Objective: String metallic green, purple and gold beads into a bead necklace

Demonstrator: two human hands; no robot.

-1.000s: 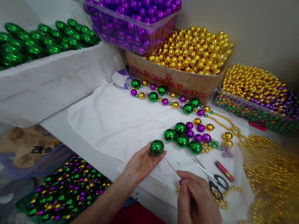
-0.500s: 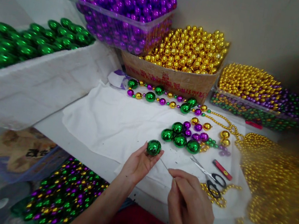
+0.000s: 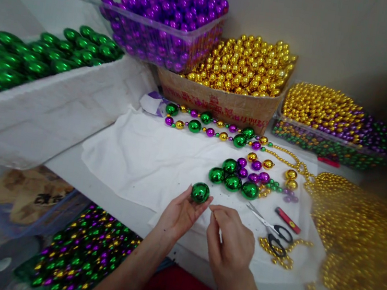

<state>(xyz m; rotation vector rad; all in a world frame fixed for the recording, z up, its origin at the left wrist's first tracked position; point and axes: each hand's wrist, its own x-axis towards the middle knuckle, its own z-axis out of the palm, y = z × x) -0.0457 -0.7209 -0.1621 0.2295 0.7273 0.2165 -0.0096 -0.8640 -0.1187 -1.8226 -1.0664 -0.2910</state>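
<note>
My left hand (image 3: 179, 213) pinches a large shiny green bead (image 3: 200, 192) between thumb and fingertips, just above the white cloth (image 3: 148, 157). My right hand (image 3: 231, 247) is closed in a pinch right beside that bead, on a thin needle or thread end that barely shows. Loose green, purple and gold beads (image 3: 243, 174) lie in a small heap just beyond my hands. A strung strand of green, purple and gold beads (image 3: 214, 127) lies across the far side of the cloth.
Scissors (image 3: 274, 227) and a small red tool (image 3: 287, 220) lie right of my hands. Bins of green beads (image 3: 39, 56), purple beads (image 3: 169, 13) and gold beads (image 3: 245, 65) ring the table. Gold bead strands (image 3: 357, 237) pile at right; mixed beads (image 3: 83, 249) sit below.
My right hand has moved left and up, closing the gap to the green bead. The needle that stretched between the hands no longer shows. My left hand has stayed put.
</note>
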